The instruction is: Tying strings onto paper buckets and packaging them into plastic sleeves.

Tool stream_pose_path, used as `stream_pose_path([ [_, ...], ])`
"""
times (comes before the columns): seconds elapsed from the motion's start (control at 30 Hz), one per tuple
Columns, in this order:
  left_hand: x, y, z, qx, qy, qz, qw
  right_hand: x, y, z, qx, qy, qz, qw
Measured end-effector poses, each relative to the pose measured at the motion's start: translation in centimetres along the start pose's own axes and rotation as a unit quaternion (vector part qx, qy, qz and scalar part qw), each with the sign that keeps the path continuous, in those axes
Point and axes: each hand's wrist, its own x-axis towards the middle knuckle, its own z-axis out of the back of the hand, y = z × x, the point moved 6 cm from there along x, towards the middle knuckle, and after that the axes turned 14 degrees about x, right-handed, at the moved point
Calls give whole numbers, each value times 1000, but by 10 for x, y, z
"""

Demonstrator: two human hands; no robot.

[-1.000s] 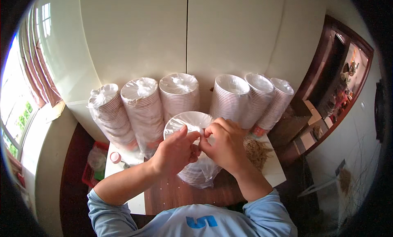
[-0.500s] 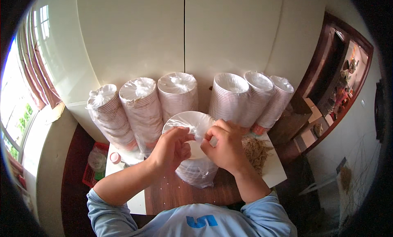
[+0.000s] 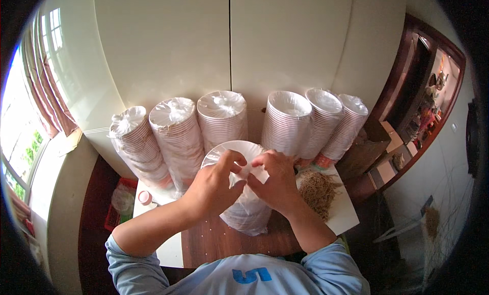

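Observation:
Right in front of me stands a stack of white paper bowls [image 3: 244, 213] in a clear plastic bag. The bag's mouth is gathered into a twisted white tuft [image 3: 246, 171] over the top bowl. My left hand [image 3: 218, 187] is at the left of this tuft, fingers curled, its thumb apart from the forefinger. On the other side my right hand [image 3: 275, 180] is bent likewise, with a gap between thumb and forefinger. Both sets of fingertips are close to the tuft; whether they touch it is hard to make out.
Bagged bowl stacks line the back, among them a left stack [image 3: 137, 142] and a right stack [image 3: 288, 119]. A pile of tan strands [image 3: 318, 193] lies at the right of the table [image 3: 204, 246]. A pink-lidded container [image 3: 145, 197] is at the left, above a red crate [image 3: 113, 218].
My fingers were pinching the plastic at the bag's mouth; now thumbs and forefingers have parted around the gathered tuft. The view has shifted slightly.

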Motion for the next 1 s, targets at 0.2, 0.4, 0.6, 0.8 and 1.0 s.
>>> stream_pose_path([
  [0.2, 4, -7, 15, 0, -44, 9, 999, 10, 30, 8, 52, 8, 135, 989],
  [0.4, 16, -16, 23, -24, -63, -1, 998, 18, 31, -6, 34, 2, 134, 990],
  [0.6, 23, -7, 28, -49, -56, 14, 997, 26, 20, -17, 22, 1, 145, 989],
  [0.8, 26, 15, 11, -121, -38, 36, 991, 20, 5, -34, -10, 141, 22, 990],
  [1.0, 28, 22, 2, -157, -47, 13, 986, 17, 0, -35, -61, 138, 65, 986],
])
